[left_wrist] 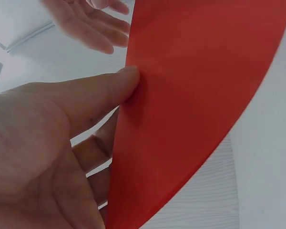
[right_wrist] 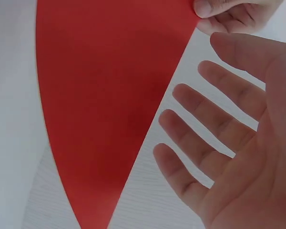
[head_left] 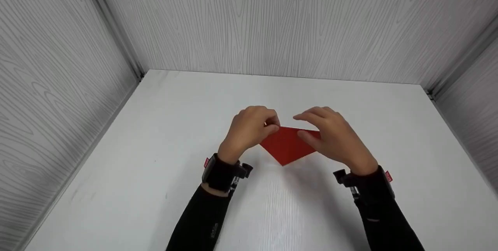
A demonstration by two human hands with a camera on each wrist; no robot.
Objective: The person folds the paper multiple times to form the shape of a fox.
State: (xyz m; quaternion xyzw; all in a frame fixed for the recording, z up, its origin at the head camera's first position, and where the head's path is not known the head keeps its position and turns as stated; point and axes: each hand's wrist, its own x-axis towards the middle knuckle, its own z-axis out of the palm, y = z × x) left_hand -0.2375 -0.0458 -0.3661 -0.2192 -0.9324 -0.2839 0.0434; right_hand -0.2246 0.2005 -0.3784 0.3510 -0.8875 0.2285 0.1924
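Note:
A red sheet of paper (head_left: 288, 146), shaped like a triangle with its point toward the person, is held up over the white table. My left hand (head_left: 253, 124) pinches its straight top edge, and in the left wrist view the thumb (left_wrist: 126, 83) lies flat on the near face with the fingers behind. My right hand (head_left: 330, 134) hovers at the other end of that edge. Its fingers (right_wrist: 195, 136) are spread and relaxed, apart from the paper (right_wrist: 105, 95) in the right wrist view.
The white table (head_left: 128, 157) stretches around both arms. A grey wood-grain panel (head_left: 253, 21) rises behind it, with similar side panels (head_left: 50, 68) at left and right. Black straps with small cameras (head_left: 223, 173) sit on both wrists.

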